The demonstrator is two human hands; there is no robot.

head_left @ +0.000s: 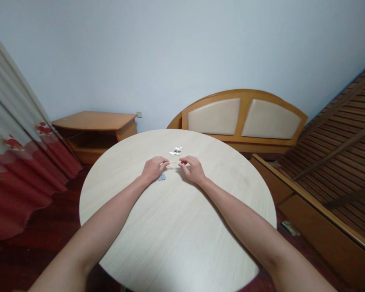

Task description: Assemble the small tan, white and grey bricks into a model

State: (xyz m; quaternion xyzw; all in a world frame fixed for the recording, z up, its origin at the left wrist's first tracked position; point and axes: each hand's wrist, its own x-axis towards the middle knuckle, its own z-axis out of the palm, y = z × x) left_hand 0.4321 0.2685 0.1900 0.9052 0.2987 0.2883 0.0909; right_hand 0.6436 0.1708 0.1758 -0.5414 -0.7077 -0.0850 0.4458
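So the person's got both bare hands out over a round counter [176, 227], pale, with a fine wood-grain look and a smooth curved edge. The left hand [153, 168] has its fingers pinched on a thin, pale, straight stick [173, 162], which points toward 3 o'clock, into the gap between the hands. The right hand [194, 170] is curled with thumb and fingertips right by the stick's far end; can't tell if they're actually gripping it or just next to it.

At 12 o'clock from the stick there's a little cluster of flat white and dark bits [177, 151], too small to make out. A crumpled-looking blue-grey scrap [162, 177] lies at about 7 o'clock, just beside the left hand. Both forearms are bare, angling in from 7 and 5 o'clock, wrists low over the counter.
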